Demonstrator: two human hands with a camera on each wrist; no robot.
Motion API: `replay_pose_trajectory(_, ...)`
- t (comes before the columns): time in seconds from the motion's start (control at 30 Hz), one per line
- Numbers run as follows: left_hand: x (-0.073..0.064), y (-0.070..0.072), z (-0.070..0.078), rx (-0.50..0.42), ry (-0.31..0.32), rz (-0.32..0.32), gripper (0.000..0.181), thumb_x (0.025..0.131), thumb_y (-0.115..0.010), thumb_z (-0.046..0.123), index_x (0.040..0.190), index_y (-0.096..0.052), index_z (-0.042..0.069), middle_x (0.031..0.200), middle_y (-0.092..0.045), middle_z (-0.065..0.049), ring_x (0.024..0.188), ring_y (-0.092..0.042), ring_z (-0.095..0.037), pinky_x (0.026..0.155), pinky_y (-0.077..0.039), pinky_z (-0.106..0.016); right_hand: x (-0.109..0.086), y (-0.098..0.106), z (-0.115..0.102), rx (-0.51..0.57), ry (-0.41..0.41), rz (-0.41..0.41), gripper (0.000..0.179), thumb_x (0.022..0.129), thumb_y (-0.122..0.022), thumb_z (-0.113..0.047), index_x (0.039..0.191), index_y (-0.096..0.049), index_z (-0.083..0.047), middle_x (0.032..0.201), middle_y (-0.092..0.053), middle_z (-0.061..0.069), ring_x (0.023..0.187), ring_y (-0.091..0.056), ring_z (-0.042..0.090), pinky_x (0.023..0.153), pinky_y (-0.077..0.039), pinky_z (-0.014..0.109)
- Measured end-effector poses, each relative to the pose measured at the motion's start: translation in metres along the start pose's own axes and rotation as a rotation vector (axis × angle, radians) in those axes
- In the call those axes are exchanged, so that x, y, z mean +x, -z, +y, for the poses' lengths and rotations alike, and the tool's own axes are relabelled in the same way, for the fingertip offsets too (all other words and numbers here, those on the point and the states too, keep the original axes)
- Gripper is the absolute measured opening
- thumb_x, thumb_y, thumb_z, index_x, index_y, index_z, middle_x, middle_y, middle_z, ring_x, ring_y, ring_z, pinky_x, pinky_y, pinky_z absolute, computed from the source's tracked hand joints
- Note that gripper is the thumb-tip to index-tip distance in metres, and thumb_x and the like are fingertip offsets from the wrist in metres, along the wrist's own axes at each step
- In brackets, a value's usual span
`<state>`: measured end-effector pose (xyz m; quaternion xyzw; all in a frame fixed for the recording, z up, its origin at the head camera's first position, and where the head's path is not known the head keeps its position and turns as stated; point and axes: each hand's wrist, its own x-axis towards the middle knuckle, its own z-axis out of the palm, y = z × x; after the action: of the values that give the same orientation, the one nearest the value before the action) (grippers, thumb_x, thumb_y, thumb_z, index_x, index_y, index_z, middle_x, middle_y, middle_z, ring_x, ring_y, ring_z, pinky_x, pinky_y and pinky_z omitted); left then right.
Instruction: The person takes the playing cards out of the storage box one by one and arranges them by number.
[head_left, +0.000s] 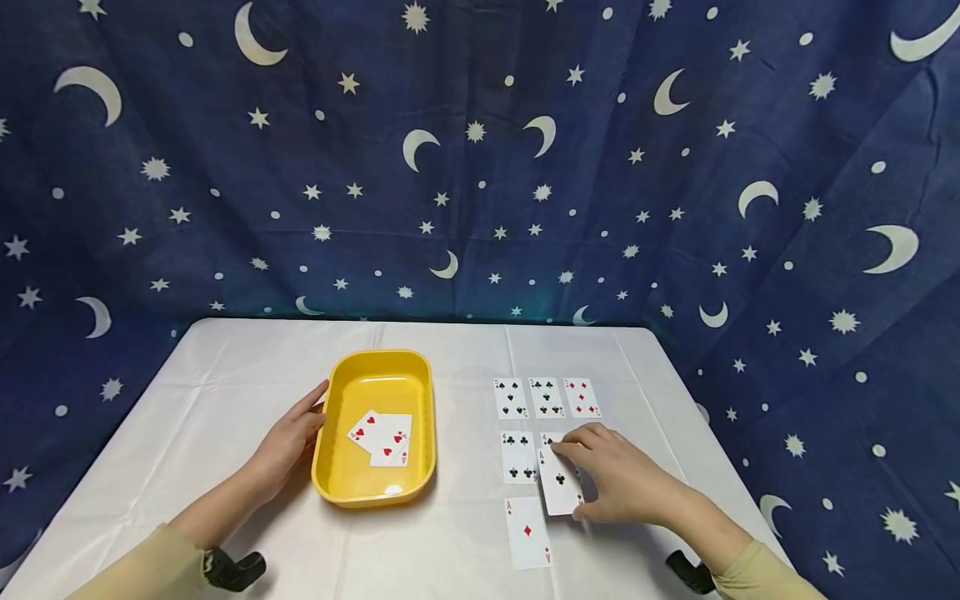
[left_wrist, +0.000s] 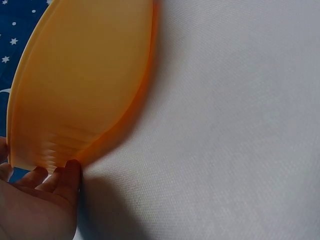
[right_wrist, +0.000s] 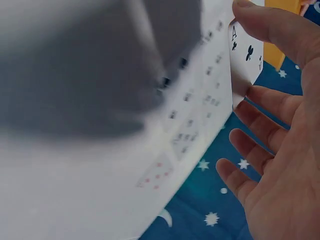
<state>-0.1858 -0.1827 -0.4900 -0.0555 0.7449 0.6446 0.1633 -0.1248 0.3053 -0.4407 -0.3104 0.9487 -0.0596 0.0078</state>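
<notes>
While touching the yellow, rounded plastic tray (head_left: 372, 502) with a relaxed left hand (head_left: 287, 440), pinched the white, rectangular ace-of-clubs card (head_left: 557, 490) in the right hand (head_left: 624, 477) — apparently mid-pickup, probably needing a steady, clear lift next.

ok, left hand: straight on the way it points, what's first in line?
Yellow tray, its side nearest the left hand. In the left wrist view the fingertips look in contact with it, so probably no clearance.

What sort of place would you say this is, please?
Perhaps an indoor recording booth: a blue moon-and-star backdrop hangs behind a white-covered table, which bears playing cards and a yellow tray.
</notes>
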Motion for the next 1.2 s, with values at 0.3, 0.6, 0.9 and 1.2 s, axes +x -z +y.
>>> replay_pose_trajectory(0.3, -0.002, 0.0, 0.001, -0.016, -0.01, 0.002, 0.066, 0.108, -0.038, 0.019, 0.166, -0.009, 0.028, 0.169, -0.015, -0.02, 0.148, -0.032, -0.039, 0.12, -0.027, -0.052, -0.033, -0.022, -0.003, 0.016, -0.008, -0.036, 0.083, 0.061, -0.092, -0.039, 0.135, -0.065, -0.014, 0.128, -0.058, -0.008, 0.123, -0.05, 0.017, 0.102, -0.046, 0.045)
replay_pose_trajectory(0.6, -0.001, -0.001, 0.002, 0.005, -0.011, 0.0, 0.065, 0.108, -0.037, 0.021, 0.166, -0.008, 0.028, 0.169, -0.014, -0.02, 0.148, -0.032, -0.039, 0.12, -0.027, -0.052, -0.047, -0.036, -0.001, 0.006, -0.001, 0.001, 0.082, 0.057, -0.092, -0.039, 0.132, -0.068, -0.013, 0.126, -0.058, -0.008, 0.119, -0.051, 0.015, 0.099, -0.047, 0.043)
replay_pose_trajectory(0.9, -0.001, 0.001, 0.002, 0.017, -0.024, 0.005, 0.065, 0.109, -0.037, 0.022, 0.166, -0.008, 0.028, 0.169, -0.014, -0.021, 0.145, -0.037, -0.042, 0.119, -0.029, -0.054, -0.047, -0.042, 0.001, 0.006, 0.016, 0.007, 0.083, 0.057, -0.092, -0.04, 0.132, -0.069, -0.013, 0.124, -0.057, -0.009, 0.119, -0.051, 0.015, 0.098, -0.048, 0.043)
replay_pose_trajectory(1.2, -0.002, 0.0, -0.003, 0.03, -0.009, -0.004, 0.064, 0.109, -0.036, 0.022, 0.166, -0.008, 0.028, 0.169, -0.014, -0.021, 0.149, -0.03, -0.041, 0.119, -0.027, -0.054, -0.052, -0.044, -0.001, 0.001, 0.041, 0.014, 0.084, 0.056, -0.091, -0.038, 0.133, -0.067, -0.013, 0.125, -0.056, -0.009, 0.117, -0.051, 0.015, 0.094, -0.049, 0.04)
